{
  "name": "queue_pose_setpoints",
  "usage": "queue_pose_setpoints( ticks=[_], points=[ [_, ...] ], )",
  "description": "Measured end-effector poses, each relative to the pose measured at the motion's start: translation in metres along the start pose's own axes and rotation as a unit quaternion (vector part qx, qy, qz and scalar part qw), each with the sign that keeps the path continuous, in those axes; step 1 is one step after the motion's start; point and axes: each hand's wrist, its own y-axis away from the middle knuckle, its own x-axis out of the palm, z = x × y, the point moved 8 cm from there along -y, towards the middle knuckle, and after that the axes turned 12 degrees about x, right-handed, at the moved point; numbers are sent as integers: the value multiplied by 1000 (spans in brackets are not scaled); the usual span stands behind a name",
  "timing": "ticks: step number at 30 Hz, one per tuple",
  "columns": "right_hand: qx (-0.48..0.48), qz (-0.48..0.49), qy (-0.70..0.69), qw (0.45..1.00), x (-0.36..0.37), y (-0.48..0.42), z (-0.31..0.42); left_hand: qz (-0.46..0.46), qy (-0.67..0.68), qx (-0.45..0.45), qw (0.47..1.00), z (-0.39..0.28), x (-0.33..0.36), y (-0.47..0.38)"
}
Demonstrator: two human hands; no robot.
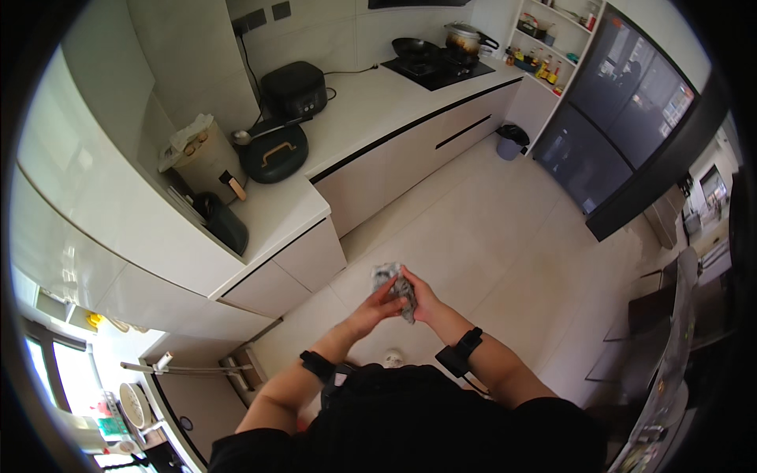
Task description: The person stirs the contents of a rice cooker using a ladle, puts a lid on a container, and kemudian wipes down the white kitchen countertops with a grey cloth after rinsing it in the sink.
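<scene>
A crumpled grey-and-white cloth (404,288) is held between my two hands, in front of my body and above the tiled floor. My left hand (378,308) grips it from the left, the fingers lying over its front. On the cloth's right side, my right hand (423,295) presses with its fingers pointing up along the edge. Both forearms wear black straps with small devices. Part of the cloth is hidden behind the fingers.
A white counter (361,115) runs ahead with a black rice cooker (294,88), a dark lidded pan (274,155) and a gas hob (437,68). A small waste bin (511,142) stands near the grey refrigerator (615,100). Dark chairs (650,313) are at the right.
</scene>
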Motion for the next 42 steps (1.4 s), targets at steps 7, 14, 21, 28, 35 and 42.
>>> queue_pose_setpoints(
  ticks=[7, 14, 21, 28, 35, 42],
  points=[
    [-82, 19, -156, 984, -25, -22, 138, -74, -98, -6, 992, -29, -134, -73],
    [-102, 21, -107, 989, -26, -103, 276, -278, -475, 59, 833, -49, -331, -118],
    [29, 15, 162, 986, 38, -255, 305, -280, -312, 13, 908, -81, -333, -160],
    [-275, 171, 879, 351, 148, -414, 167, -528, -140, 62, 835, -48, -293, -65],
    [-288, 132, 888, 332, 216, -500, 119, -813, 45, -25, 580, 32, -124, 36],
    [-276, 193, 903, 268, 261, -557, 83, -749, 164, 1, 641, 45, -100, -46]
  ],
)
